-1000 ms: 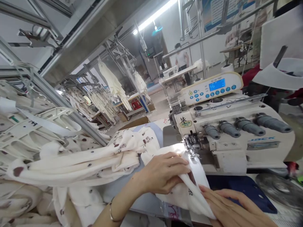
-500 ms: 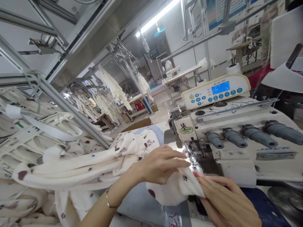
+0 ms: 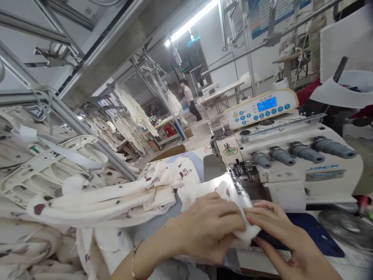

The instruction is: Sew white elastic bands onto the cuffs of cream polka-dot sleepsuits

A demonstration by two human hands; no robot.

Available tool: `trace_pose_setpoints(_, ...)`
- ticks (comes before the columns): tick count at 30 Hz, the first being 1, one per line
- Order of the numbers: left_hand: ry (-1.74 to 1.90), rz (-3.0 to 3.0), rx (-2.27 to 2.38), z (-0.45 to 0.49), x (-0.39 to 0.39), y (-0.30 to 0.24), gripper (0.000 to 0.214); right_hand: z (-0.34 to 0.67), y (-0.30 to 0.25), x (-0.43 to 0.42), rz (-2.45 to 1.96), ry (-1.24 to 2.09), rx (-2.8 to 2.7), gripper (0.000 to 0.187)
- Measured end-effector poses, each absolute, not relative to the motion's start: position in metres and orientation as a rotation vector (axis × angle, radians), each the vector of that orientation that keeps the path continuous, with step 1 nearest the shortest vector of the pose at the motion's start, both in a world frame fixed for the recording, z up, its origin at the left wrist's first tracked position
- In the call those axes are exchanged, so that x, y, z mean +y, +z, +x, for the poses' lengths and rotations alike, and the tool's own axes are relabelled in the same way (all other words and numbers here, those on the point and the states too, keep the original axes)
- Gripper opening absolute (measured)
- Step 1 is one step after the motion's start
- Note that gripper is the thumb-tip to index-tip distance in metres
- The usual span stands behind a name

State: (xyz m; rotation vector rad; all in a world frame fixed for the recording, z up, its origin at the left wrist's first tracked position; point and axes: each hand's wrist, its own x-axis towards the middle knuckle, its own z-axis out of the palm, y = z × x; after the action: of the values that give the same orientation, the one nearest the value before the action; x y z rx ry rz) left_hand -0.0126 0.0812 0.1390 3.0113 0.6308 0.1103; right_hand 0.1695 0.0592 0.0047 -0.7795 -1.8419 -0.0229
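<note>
White fabric printed with dark spots and paw marks (image 3: pixel 194 193) lies under the lit needle area of an overlock sewing machine (image 3: pixel 287 182). My left hand (image 3: pixel 210 225), with a bracelet at its wrist, is curled over the near part of this fabric, fingers bent onto it. At its right, my right hand (image 3: pixel 287 235) pinches the fabric's edge between thumb and fingers, just in front of the presser foot (image 3: pixel 238 186). The fabric beneath my left palm is hidden. More of the same cloth (image 3: pixel 116 204) stretches leftward in folds.
Piled printed garments (image 3: pixel 32 249) and white plastic hangers (image 3: pixel 55 171) crowd the left. A metal rail (image 3: pixel 116 42) slants overhead. On the machine sits a control panel (image 3: pixel 262 109). In the background a person (image 3: pixel 189 99) stands between work tables.
My left hand has moved nearer from beside the needle and bent its fingers over the fabric. My right hand's fingers have spread slightly. A person has come into sight at the back.
</note>
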Motion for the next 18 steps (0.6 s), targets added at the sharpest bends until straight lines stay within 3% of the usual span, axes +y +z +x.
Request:
trace_pose_setpoints(5,0.029,3.083,0.645,-0.016,0.107,0.130,0.037,0.160,0.000,0.048,-0.676,-0.086,-1.731,0.026)
trace_pose_setpoints(10,-0.188,3.154,0.522,-0.014,0.109,0.146,0.003,0.160,0.006,0.046,-0.662,-0.227,-1.756,0.028)
trace_pose_setpoints(18,0.111,2.938,0.417,-0.029,0.131,0.126,0.018,0.163,0.004,0.051,-0.667,-0.259,-1.759,0.023)
